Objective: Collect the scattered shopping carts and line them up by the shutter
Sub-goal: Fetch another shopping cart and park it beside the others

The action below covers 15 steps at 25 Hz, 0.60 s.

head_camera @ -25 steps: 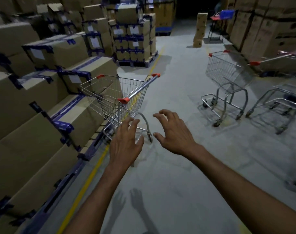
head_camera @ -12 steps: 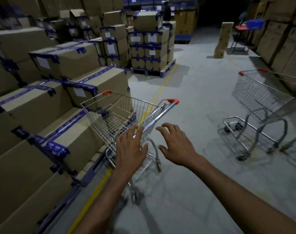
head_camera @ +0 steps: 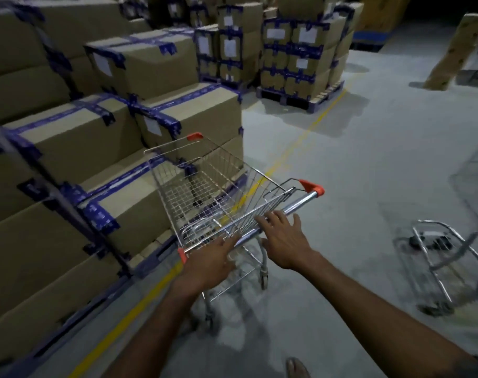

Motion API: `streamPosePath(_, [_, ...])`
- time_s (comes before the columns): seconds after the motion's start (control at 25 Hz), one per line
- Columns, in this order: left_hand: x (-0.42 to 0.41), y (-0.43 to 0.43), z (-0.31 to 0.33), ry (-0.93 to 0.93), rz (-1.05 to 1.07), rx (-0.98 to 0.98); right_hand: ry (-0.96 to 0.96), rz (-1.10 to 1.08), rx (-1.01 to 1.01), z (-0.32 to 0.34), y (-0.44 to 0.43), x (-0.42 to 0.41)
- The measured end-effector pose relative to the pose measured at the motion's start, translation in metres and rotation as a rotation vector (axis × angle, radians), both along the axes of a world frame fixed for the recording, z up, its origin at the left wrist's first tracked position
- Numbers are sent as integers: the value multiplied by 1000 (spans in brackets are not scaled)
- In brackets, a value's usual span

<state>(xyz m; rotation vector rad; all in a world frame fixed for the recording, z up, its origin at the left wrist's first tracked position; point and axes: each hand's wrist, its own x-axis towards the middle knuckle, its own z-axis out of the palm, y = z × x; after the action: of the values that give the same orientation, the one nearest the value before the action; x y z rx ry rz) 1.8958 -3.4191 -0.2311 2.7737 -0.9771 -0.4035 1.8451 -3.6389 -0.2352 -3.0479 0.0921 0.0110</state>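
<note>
A small wire shopping cart [head_camera: 205,192] with orange corner caps stands just ahead of me, close beside the stacked boxes on the left. Its chrome handle bar [head_camera: 300,204] runs diagonally from lower left to upper right. My left hand [head_camera: 209,261] reaches over the handle's near end, fingers spread and touching the bar. My right hand [head_camera: 285,241] hovers with its fingers spread over the middle of the bar, not closed around it. A second cart [head_camera: 445,257] is blurred at the right edge. No shutter is in view.
Taped cardboard boxes [head_camera: 96,148] are stacked on pallets along the whole left side. More boxes on a pallet [head_camera: 300,58] stand farther back. A yellow floor line [head_camera: 292,151] runs under the cart. Grey concrete floor stretches to the right. My foot [head_camera: 296,368] shows at the bottom.
I have come closer to the cart. Both hands moved forward from open air onto its handle bar. The second cart slid toward the right edge of view.
</note>
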Motion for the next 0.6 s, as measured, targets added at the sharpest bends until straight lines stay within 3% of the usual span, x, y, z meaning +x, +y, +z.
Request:
streamPosePath(0.28, [-21, -20, -16, -89, 359, 123, -18, 266, -80, -32, -46, 30])
streamPosePath(0.6, [-93, -21, -5, -26, 486, 62, 69, 382, 47, -34, -53, -20])
